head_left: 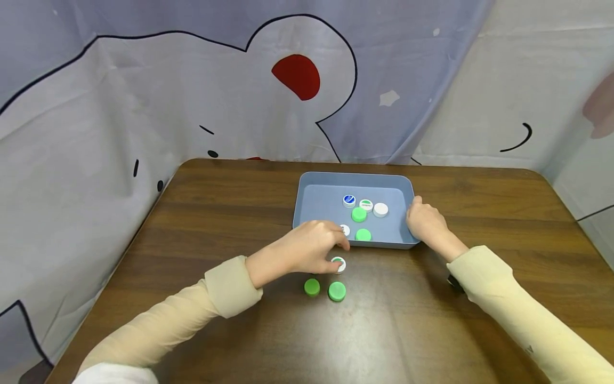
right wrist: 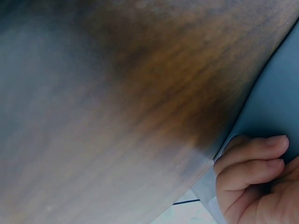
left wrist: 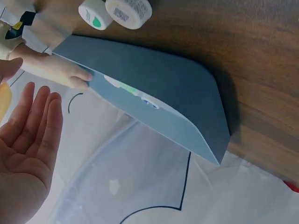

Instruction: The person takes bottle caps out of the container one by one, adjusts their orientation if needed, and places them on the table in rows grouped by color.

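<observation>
A blue-grey tray (head_left: 331, 180) holds several round bottle caps: a white one with a blue top (head_left: 349, 201), plain white and green-marked ones, and green caps (head_left: 363, 235). My right hand (head_left: 427, 221) grips the tray's right rim; in the right wrist view its curled fingers (right wrist: 252, 175) lie against the tray wall. My left hand (head_left: 314, 248) hovers at the tray's front edge, thumb close by a white cap with a green mark (head_left: 339, 265). In the left wrist view, the loosely extended fingers (left wrist: 44, 121) hold nothing.
Two green caps (head_left: 337, 291) lie on the brown wooden table (head_left: 230, 213) before the tray. In the left wrist view, two white caps (left wrist: 128, 13) stand near the tray's outer wall. A patterned curtain (head_left: 201, 96) hangs behind the table.
</observation>
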Available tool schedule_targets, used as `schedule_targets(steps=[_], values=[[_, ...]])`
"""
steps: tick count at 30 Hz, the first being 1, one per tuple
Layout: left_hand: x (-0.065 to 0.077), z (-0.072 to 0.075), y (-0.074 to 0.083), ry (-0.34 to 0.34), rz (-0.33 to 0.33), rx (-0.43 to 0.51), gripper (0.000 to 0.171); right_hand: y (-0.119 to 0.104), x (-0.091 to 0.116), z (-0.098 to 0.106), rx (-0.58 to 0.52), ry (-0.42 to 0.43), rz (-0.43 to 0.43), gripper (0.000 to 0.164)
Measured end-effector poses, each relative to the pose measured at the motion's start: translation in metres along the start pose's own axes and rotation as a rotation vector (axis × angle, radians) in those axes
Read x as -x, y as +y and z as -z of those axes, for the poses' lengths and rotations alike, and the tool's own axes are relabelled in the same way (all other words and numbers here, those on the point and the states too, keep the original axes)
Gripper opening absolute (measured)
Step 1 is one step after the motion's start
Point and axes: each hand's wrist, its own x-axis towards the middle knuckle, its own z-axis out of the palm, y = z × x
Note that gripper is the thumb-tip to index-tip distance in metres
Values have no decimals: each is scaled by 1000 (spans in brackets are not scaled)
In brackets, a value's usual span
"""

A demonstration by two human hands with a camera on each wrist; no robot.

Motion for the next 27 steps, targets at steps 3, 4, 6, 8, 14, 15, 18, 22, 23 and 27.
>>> schedule_targets(steps=[3, 4, 6, 8, 14, 15, 18, 22, 23, 27], values=[[-5, 3, -2, -7, 11, 13, 27, 0, 0, 0, 0, 0, -1, 32], [-6, 4, -3, -8, 15, 15, 27, 0, 0, 0, 0, 0, -3, 32], [-10, 5, -6, -6, 16, 10, 26, 0, 0, 0, 0, 2, -3, 32], [-14, 6, -8, -9, 17, 8, 26, 1, 0, 0, 0, 4, -3, 32], [-23, 9, -17, -6, -11, 5, 26, 1, 0, -1, 0, 2, -2, 32], [-25, 10, -18, -3, -12, 0, 26, 1, -1, -2, -1, 1, -4, 32], [-31, 13, -22, -4, -2, -17, 26, 2, -1, -2, 1, -1, -8, 33], [-39, 16, -28, -30, 35, -28, 27, 3, -2, -3, 1, -7, -9, 33], [-41, 16, -30, -38, 44, -31, 28, 4, -2, -3, 1, -6, -8, 33], [-49, 15, -37, -74, 77, -25, 30, 4, -2, -2, -2, -10, -8, 33]])
